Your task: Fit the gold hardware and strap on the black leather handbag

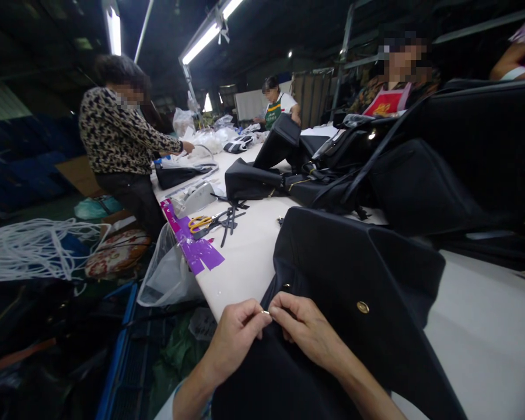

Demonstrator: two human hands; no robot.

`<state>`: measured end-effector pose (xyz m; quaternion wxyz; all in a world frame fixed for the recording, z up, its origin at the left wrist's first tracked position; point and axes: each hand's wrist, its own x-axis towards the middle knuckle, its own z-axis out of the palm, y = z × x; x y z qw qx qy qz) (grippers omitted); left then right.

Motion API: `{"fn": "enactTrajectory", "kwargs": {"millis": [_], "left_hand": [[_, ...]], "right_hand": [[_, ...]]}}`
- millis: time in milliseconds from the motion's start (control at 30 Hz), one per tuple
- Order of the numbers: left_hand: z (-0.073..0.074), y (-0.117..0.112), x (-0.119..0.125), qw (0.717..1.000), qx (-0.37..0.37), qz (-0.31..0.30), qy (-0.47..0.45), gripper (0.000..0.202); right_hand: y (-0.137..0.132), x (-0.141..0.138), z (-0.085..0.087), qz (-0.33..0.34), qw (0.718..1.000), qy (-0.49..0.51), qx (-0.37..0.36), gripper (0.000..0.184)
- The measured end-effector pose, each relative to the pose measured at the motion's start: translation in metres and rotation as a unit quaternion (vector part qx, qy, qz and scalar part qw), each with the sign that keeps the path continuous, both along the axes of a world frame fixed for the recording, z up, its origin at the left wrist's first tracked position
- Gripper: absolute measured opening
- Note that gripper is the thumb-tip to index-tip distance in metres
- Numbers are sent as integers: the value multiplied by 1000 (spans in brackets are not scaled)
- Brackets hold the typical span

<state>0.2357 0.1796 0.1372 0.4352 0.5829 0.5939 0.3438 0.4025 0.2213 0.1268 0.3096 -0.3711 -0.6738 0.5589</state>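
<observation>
A black bag [354, 274] with a round gold stud lies on the white table [249, 251] in front of me, its near edge hanging toward my lap. My left hand [234, 338] and my right hand [308, 329] meet at that near edge. Both are closed in a pinch, fingertips almost touching, with a small metal piece [265, 312] between them. What exactly the piece is, I cannot make out.
Yellow-handled scissors [201, 223] and purple tape strips [196, 248] lie at the table's left edge, above a clear plastic bag [166, 274]. More black bags [376, 169] pile up at the right. A person in a leopard-print top [118, 137] stands at left; others work farther back.
</observation>
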Motion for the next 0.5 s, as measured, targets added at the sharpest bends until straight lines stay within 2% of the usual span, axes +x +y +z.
{"fn": "enactTrajectory", "kwargs": {"millis": [133, 233, 333, 400, 500], "left_hand": [[-1, 2, -4, 999, 17, -29, 5, 25], [-2, -3, -12, 999, 28, -46, 0, 24], [-1, -14, -18, 997, 64, -48, 15, 23], [1, -23, -19, 993, 86, -66, 34, 22], [4, -35, -18, 986, 119, -110, 48, 23]], "right_hand": [[4, 2, -2, 12, 1000, 18, -20, 26], [3, -3, -7, -14, 1000, 9, -1, 24], [-7, -14, -7, -83, 988, -22, 129, 18], [-19, -20, -2, -106, 968, -42, 224, 35], [-41, -20, 13, -109, 952, -64, 278, 50]]}}
